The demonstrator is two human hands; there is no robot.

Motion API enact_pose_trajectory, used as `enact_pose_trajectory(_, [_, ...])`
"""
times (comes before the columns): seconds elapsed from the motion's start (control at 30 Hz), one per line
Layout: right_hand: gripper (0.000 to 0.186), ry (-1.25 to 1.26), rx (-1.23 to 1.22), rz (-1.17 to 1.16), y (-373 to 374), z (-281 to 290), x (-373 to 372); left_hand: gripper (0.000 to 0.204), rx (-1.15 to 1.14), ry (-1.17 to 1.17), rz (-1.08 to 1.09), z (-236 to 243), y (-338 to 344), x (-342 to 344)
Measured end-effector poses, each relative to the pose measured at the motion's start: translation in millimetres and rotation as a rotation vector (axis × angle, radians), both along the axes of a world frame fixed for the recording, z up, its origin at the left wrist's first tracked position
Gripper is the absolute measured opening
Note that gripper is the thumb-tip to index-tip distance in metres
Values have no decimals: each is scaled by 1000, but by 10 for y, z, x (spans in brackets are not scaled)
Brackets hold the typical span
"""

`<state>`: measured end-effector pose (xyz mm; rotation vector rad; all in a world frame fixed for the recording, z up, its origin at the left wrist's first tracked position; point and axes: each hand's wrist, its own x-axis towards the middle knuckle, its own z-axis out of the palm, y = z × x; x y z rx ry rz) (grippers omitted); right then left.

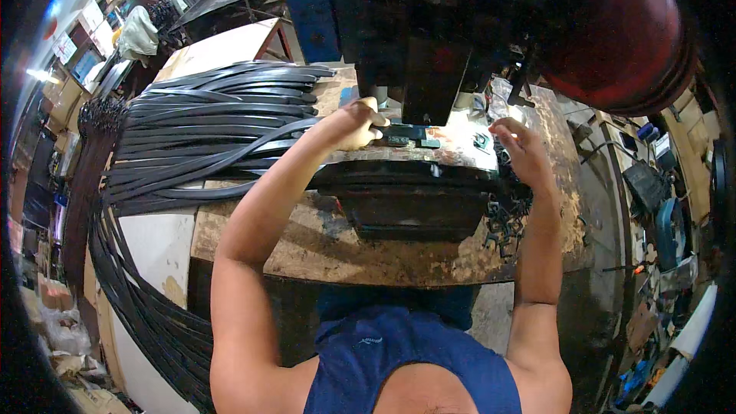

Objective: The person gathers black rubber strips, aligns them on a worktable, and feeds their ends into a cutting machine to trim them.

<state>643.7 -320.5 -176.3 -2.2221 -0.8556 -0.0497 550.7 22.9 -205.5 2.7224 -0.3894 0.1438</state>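
Observation:
My left hand point(359, 124) is closed on the end of a black strap point(287, 135), beside the left side of the press head point(435, 80). The strap runs off to the left toward a pile of similar black straps point(222, 111). Under the press head lies a dark block point(400, 138) on a brightly lit work surface. To the right of the head, my right hand point(523, 152) hovers with its fingers bent and apart, nothing visible in them. Small black cut pieces point(502, 230) lie scattered near my right forearm.
A dark machine base point(414, 215) stands on the worn wooden table point(330, 249). A large red, rounded machine part point(625, 38) overhangs at the upper right. More straps point(146, 299) hang off the table's left side. Shelves with mixed goods line both sides.

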Motion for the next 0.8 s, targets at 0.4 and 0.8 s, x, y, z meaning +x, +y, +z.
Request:
enact_pose_trajectory(0.4, [35,-124,-135,523,548,-310,-72,20,88,-22,-39,18,-58,66])
enact_pose_trajectory(0.8, [30,-337,-382,436,510,-145,-58,19,47,-72,-29,-73,7,22])
